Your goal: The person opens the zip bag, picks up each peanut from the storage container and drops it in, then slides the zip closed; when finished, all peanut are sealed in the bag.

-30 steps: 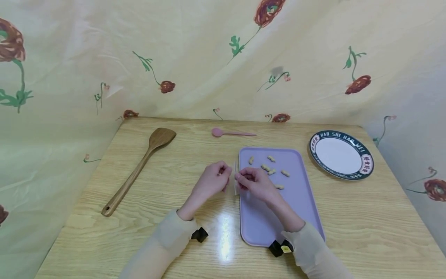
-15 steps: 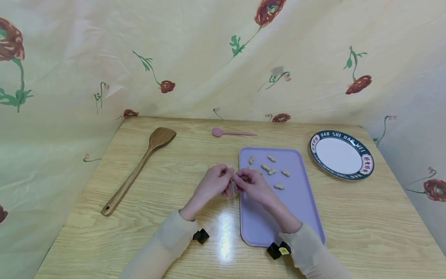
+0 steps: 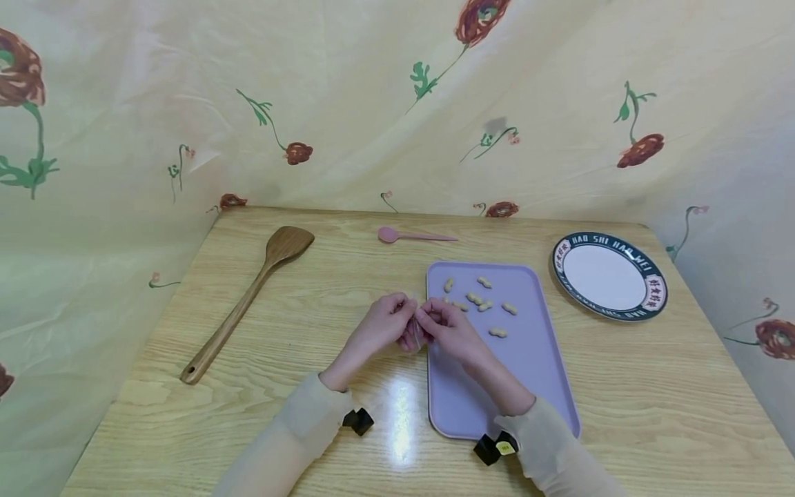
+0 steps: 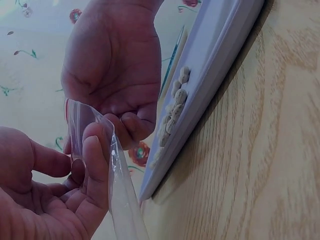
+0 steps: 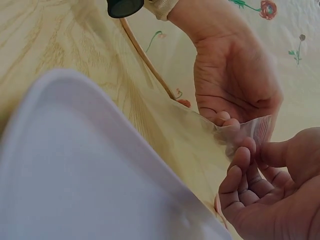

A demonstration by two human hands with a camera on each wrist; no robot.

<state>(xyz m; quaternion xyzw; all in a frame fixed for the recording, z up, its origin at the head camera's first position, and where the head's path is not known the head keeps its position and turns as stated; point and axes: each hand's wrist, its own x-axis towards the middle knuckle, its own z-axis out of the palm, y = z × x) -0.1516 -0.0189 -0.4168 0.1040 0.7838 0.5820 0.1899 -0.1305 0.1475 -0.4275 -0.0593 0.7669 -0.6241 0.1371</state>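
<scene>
A clear zip-seal plastic bag (image 4: 122,190) hangs between the two hands, its ridged seal strip up at the fingers. My left hand (image 3: 384,322) pinches one side of the mouth, and my right hand (image 3: 448,327) pinches the other side. In the right wrist view the film of the bag (image 5: 187,122) stretches down toward the table. Both hands are over the left edge of a lavender tray (image 3: 497,393), fingertips close together. Several unshelled peanuts (image 3: 498,333) lie in the tray's far half, some partly behind the right hand.
A wooden spatula (image 3: 248,297) lies on the left of the wooden table (image 3: 348,262). A pink spoon (image 3: 388,235) is at the back. To the right of the tray sits a white plate (image 3: 602,277) with a dark green lettered rim. A flowered cloth (image 3: 373,103) hangs behind.
The hands have come closer together, the left one moving slightly right. The bag, edge-on and upright between them a second ago, is now mostly hidden by fingers. More peanuts show beside the right hand.
</scene>
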